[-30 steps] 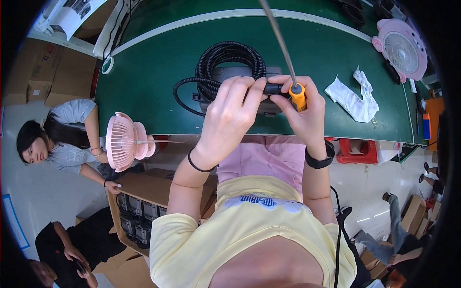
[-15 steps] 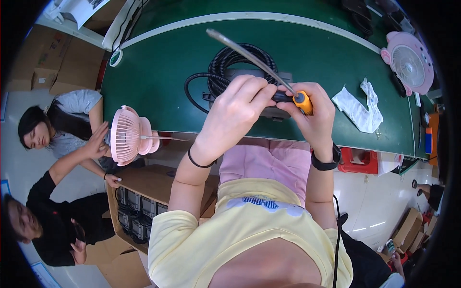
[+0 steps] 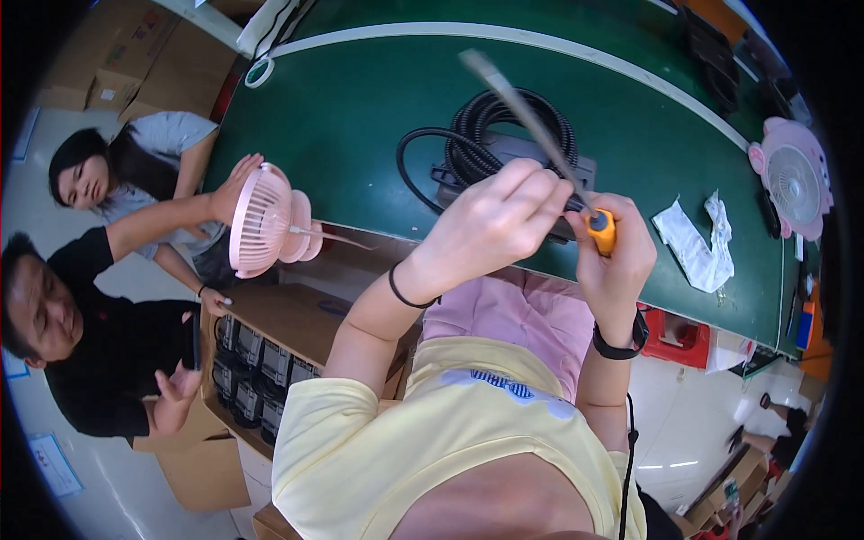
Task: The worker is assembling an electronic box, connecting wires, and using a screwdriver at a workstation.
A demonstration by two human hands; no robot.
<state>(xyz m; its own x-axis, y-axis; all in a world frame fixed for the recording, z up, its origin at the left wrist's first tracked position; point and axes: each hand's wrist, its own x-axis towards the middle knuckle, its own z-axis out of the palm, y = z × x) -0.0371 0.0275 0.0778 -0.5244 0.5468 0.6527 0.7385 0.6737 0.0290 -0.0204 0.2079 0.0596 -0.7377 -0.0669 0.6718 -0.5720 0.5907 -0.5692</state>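
My left hand (image 3: 508, 211) is closed, its fingertips pinching a black cylindrical cable end (image 3: 574, 203) between my two hands. My right hand (image 3: 621, 256) is wrapped round the orange handle of a screwdriver (image 3: 601, 230), and its fingers also meet the black piece. The screwdriver's long metal shaft slants up and away to the left. Just beyond my hands, a coil of black corrugated tubing (image 3: 459, 144) lies on a grey box-shaped device (image 3: 513, 144) on the green table (image 3: 360, 117). My left hand partly covers the device.
A pink fan (image 3: 261, 220) is at the table's left edge, with a person's hand (image 3: 236, 189) touching it. White cloth (image 3: 693, 247) and another pink fan (image 3: 792, 180) are to the right. An open carton (image 3: 288, 306) of dark devices stands at lower left, beside two people.
The view has shifted, so the table and my hands appear farther right and lower. My grip stays much the same. The person in black has raised a hand higher on the fan.
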